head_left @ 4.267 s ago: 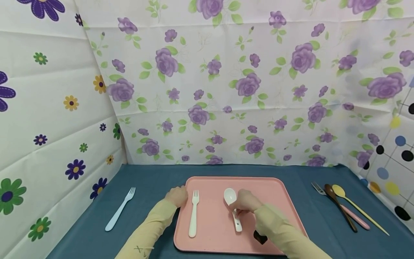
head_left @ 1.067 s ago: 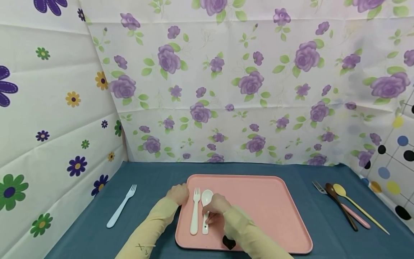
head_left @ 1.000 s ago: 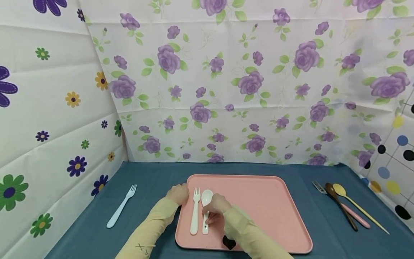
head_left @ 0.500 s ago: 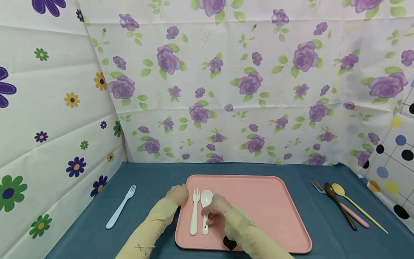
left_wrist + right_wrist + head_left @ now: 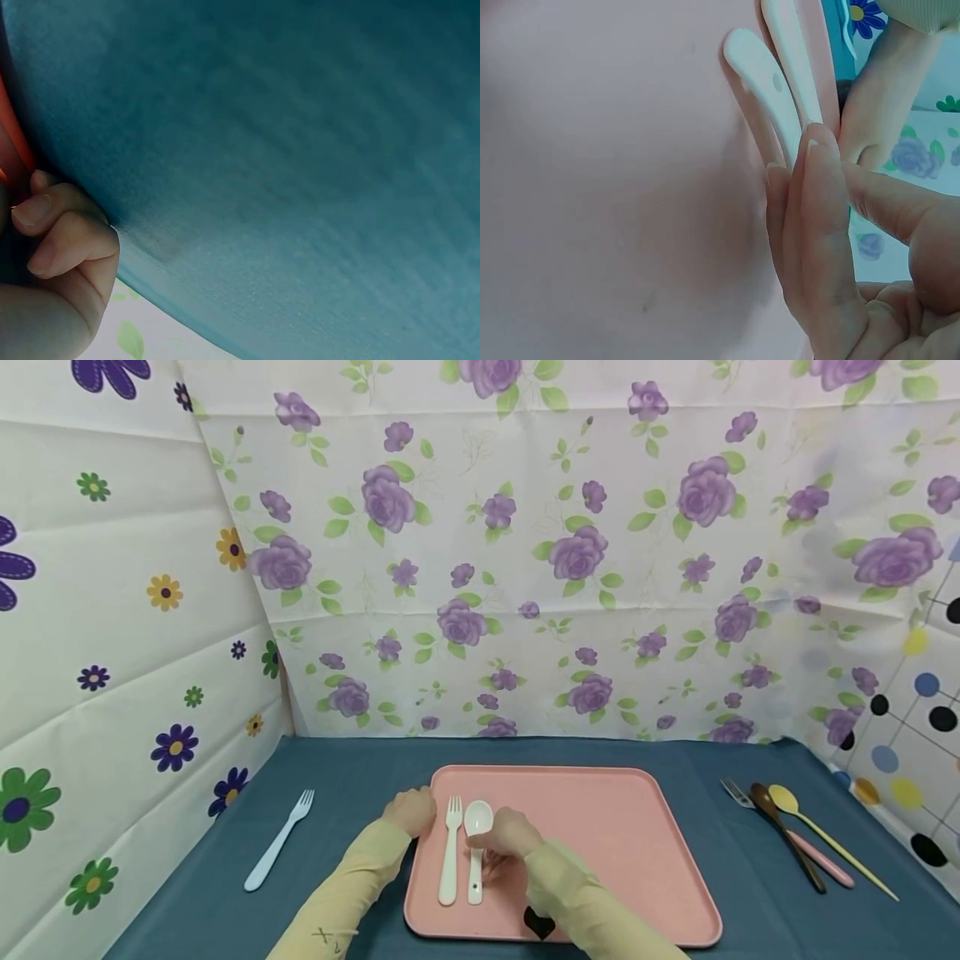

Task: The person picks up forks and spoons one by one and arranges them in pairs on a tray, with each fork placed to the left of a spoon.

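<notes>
A pink tray (image 5: 600,852) lies on the blue cloth. My left hand (image 5: 411,812) grips its left rim; in the left wrist view that hand (image 5: 71,244) has curled fingers at the tray's edge (image 5: 13,139). On the tray's left side a white fork (image 5: 450,860) and a white spoon (image 5: 478,816) lie side by side, roughly parallel. My right hand (image 5: 510,833) is over the spoon's handle, partly covering it. In the right wrist view the right hand (image 5: 829,232) has fairly straight fingers touching or close beside the spoon (image 5: 761,71), next to the fork (image 5: 791,64).
A pale blue fork (image 5: 277,843) lies left of the tray. To the right are a dark brown spoon (image 5: 787,839), a yellow spoon (image 5: 832,843) and a pink-handled fork (image 5: 825,860), partly overlapping. Flowered cloth (image 5: 525,568) hangs behind the table.
The right hand has moved the spoon left across the tray to beside the fork. In the last half second its fingers have loosened from the handle. The left hand has stayed on the rim.
</notes>
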Demonstrator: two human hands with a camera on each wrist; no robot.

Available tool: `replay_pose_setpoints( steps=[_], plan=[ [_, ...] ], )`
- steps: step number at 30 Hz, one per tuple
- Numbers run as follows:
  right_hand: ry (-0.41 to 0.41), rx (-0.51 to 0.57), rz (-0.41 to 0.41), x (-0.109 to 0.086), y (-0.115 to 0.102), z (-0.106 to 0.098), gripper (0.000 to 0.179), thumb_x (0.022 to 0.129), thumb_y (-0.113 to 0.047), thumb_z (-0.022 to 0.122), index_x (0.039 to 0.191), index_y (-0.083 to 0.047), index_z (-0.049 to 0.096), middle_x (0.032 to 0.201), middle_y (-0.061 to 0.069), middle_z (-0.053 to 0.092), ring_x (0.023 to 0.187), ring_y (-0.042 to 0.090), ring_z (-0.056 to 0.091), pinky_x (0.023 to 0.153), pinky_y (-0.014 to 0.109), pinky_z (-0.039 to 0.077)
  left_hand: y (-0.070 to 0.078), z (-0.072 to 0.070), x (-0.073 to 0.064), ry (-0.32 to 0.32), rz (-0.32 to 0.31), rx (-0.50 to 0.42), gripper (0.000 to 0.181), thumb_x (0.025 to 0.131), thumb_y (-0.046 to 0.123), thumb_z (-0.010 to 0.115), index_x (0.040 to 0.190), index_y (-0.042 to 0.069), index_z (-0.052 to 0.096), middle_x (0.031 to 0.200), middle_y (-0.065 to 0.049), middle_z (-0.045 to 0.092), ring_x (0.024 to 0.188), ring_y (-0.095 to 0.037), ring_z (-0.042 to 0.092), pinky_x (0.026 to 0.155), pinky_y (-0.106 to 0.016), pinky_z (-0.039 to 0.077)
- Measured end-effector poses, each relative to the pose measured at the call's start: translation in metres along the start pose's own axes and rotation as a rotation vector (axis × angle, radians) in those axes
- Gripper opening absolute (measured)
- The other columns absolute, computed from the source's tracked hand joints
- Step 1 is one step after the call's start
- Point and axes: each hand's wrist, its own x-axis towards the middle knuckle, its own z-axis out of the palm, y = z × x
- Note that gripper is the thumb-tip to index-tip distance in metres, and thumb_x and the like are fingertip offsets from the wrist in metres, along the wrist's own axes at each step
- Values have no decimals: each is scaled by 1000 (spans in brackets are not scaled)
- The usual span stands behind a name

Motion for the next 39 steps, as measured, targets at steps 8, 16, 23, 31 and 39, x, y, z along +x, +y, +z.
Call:
replay_pose_setpoints(
  steps=[8, 16, 23, 31, 39],
  plan=[
    [-44, 137, -3, -2, 10, -15, 32, 80, -23, 70, 65, 2, 57, 50, 9, 57, 44, 15, 58, 50, 24, 46, 2, -2, -1, -7, 7, 32, 19, 95, 9, 43, 95, -7, 54, 72, -16, 53, 67, -32, 58, 54, -40, 47],
    [-49, 207, -3, 1, 23, -24, 27, 80, -14, 68, 65, 4, 56, 48, 9, 57, 45, 16, 59, 46, 25, 46, 3, -5, -5, -13, 3, -4, 20, 95, 10, 42, 93, -7, 53, 71, -16, 52, 65, -32, 58, 53, -40, 46],
    [-50, 218, 26, 3, 34, -34, 26, 81, -13, 67, 65, 5, 57, 50, 11, 58, 46, 17, 60, 45, 25, 46, 4, -6, -4, -9, 9, -11, 21, 95, 10, 41, 94, -8, 53, 73, -18, 52, 68, -35, 58, 56, -42, 47],
    [-56, 217, 55, 1, 44, -47, 26, 83, -14, 66, 66, 4, 58, 52, 12, 59, 45, 16, 59, 43, 24, 44, 2, -3, -1, -1, 1, -6, 23, 95, 12, 41, 96, -8, 54, 77, -20, 55, 73, -36, 59, 59, -44, 48],
    [-58, 169, 49, 2, 60, -66, 27, 84, -17, 65, 66, 2, 61, 52, 9, 58, 44, 14, 56, 43, 24, 41, 3, -3, -2, -5, 5, -9, 22, 95, 11, 42, 96, -8, 53, 77, -18, 54, 71, -34, 59, 56, -42, 47]
  ],
)
